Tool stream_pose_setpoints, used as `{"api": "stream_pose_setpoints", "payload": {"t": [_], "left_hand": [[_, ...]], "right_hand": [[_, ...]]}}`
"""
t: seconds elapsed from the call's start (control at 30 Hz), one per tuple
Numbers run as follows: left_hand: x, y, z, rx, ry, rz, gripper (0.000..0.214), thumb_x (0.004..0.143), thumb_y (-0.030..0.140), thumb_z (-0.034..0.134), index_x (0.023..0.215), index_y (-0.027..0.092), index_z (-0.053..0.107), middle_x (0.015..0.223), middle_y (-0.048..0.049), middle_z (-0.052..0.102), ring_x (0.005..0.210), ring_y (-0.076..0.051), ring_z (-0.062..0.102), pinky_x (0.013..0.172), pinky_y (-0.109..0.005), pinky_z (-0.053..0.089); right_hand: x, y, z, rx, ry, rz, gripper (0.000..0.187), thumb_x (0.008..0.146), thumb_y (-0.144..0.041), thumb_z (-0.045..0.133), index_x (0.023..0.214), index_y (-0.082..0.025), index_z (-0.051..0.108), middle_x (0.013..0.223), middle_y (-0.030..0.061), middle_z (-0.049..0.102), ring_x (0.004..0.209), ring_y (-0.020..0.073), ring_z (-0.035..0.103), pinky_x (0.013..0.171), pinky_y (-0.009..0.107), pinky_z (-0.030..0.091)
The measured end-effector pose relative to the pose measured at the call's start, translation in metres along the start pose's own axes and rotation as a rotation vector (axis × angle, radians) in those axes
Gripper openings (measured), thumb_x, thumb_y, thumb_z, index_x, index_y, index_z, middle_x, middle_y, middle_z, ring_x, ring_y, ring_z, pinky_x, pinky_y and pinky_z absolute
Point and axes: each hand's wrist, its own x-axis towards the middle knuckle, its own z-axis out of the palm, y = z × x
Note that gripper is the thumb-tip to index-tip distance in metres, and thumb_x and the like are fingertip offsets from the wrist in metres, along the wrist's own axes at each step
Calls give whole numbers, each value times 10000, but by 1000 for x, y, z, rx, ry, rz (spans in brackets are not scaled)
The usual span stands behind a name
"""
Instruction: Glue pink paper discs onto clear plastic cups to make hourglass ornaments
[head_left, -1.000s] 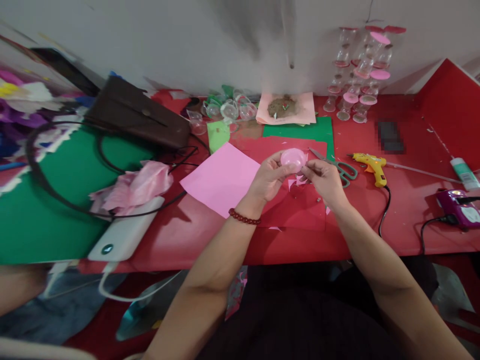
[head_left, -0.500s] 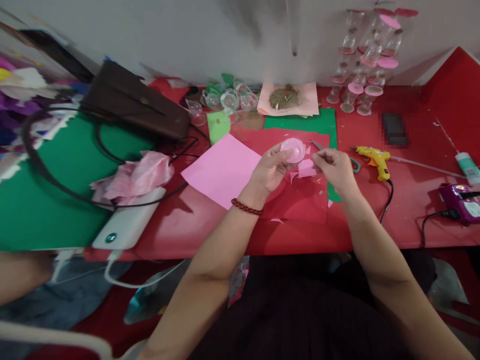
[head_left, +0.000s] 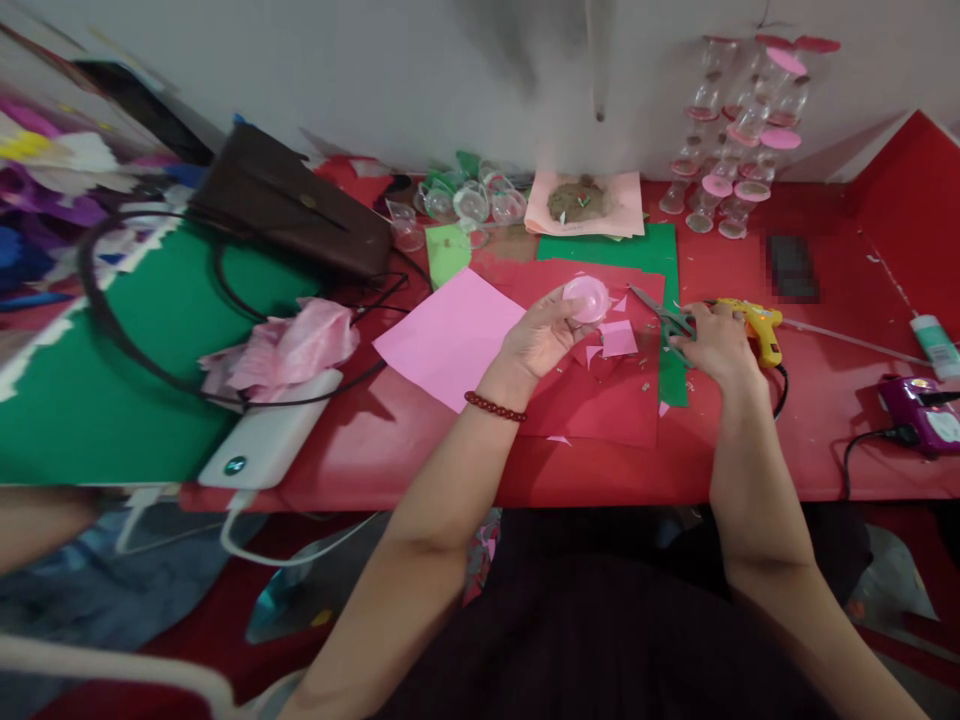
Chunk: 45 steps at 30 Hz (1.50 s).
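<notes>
My left hand (head_left: 541, 336) is closed on a small clear cup with a pink paper disc over it (head_left: 586, 298), held a little above the red paper sheet (head_left: 600, 395). My right hand (head_left: 716, 343) lies further right with its fingers curled on the green handles of the scissors (head_left: 666, 318), whose blades point up and left. A pink paper scrap (head_left: 619, 338) lies on the red sheet between my hands. Just right of my right hand rests a yellow glue gun (head_left: 761, 325).
A pink sheet (head_left: 450, 335) and a green sheet (head_left: 645, 250) lie by the red one. On the left are a brown bag (head_left: 292, 215), crumpled pink tissue (head_left: 289, 345), a white power bank (head_left: 259, 440) and black cable. Clear cups (head_left: 469, 205) stand at the back; a purple device (head_left: 919, 410) is far right.
My right hand has left the cup and the pink scrap and moved right onto the scissors. The scrap now lies on the red sheet. My left hand still holds the cup.
</notes>
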Motion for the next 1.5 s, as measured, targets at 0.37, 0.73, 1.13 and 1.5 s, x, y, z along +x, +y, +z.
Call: {"api": "stream_pose_setpoints", "payload": {"t": [0.37,0.73,1.13,1.5], "left_hand": [[-5,10,8,-159,87,-59,348,652,210,909,974,191,777,947,-16,812,862,-150,749,825,-258,610],[-4,15,3,-250,95,-28,276,716,201,859,982,183,786,950,-26,809,888,-165,744,820,-271,619],[-6,19,-2,-261,0,59,174,720,182,861,839,196,735,775,25,743,754,-128,723,810,-282,623],[-8,22,-1,-288,13,21,228,655,176,899,820,181,741,764,8,761,759,-154,733,800,-309,602]], "right_hand": [[1,2,-19,146,-79,-13,497,784,-141,687,1280,-168,659,1055,142,764,999,325,728,862,418,569],[-2,-37,-5,935,-84,-316,706,757,-525,866,1371,-272,627,1037,28,672,886,210,645,806,380,581],[-16,-55,-9,785,80,-377,467,760,-512,838,1115,-221,755,972,40,732,743,159,553,707,319,468],[-17,-53,-14,717,115,-351,462,733,-386,844,1161,-214,837,868,20,732,696,156,564,693,304,483]]}}
